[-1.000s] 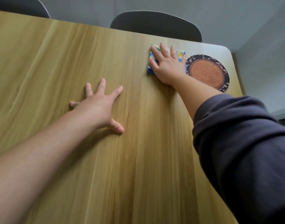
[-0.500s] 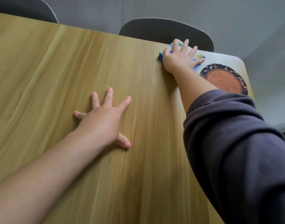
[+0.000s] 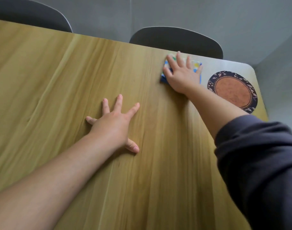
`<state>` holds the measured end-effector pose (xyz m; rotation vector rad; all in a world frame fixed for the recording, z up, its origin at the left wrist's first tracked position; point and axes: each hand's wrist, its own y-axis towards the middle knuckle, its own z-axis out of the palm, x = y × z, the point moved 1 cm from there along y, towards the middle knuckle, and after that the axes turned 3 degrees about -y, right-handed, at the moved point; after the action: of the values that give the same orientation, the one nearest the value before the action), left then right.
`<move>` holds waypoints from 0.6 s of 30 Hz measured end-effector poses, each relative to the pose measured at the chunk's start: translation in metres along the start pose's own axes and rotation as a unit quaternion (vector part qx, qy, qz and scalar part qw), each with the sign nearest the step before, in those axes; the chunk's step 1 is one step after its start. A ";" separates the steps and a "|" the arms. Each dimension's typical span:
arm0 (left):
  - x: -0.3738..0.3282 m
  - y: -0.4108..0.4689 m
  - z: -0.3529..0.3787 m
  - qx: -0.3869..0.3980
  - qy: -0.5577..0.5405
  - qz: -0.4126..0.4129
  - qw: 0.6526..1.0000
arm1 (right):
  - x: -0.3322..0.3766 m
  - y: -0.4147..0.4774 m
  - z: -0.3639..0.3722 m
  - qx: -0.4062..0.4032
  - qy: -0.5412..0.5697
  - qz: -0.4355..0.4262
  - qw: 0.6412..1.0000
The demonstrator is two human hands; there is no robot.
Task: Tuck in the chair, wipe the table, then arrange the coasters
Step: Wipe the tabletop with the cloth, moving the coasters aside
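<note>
The wooden table (image 3: 59,80) fills most of the view, and a round coaster (image 3: 233,92) with an orange centre and a dark leaf-patterned rim lies flat near its far right corner. Just left of the coaster, the right hand (image 3: 181,77) lies palm-down with its fingers straight and slightly spread, pressing a folded cloth (image 3: 164,78) of blue, yellow and green flat on the tabletop. The cloth's near edge is close beside the coaster's rim, but whether they touch cannot be told. A dark sleeve (image 3: 258,163) covers that arm, on the near side of the coaster. Well to the left of the coaster and nearer the person, the left hand (image 3: 113,125) rests flat on the bare wood with its fingers splayed wide, holding nothing. Beyond the coaster and to its left, a dark chair (image 3: 175,40) stands against the table's far edge, and a second chair (image 3: 31,15) stands further left.
</note>
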<state>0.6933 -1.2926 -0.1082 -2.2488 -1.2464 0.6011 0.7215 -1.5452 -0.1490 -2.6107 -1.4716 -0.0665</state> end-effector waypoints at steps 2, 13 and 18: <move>0.000 0.001 0.000 0.001 -0.004 0.000 1.000 | 0.011 0.019 -0.002 0.004 0.010 0.052 0.999; -0.001 0.000 0.001 -0.001 -0.019 -0.001 1.000 | 0.041 0.014 0.004 0.006 -0.009 -0.057 0.998; -0.003 -0.006 -0.004 0.002 -0.022 -0.003 1.000 | 0.032 -0.050 0.012 0.005 -0.003 -0.082 0.997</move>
<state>0.6897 -1.2933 -0.1010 -2.2380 -1.2714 0.6526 0.6947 -1.4907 -0.1523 -2.4793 -1.6807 -0.0696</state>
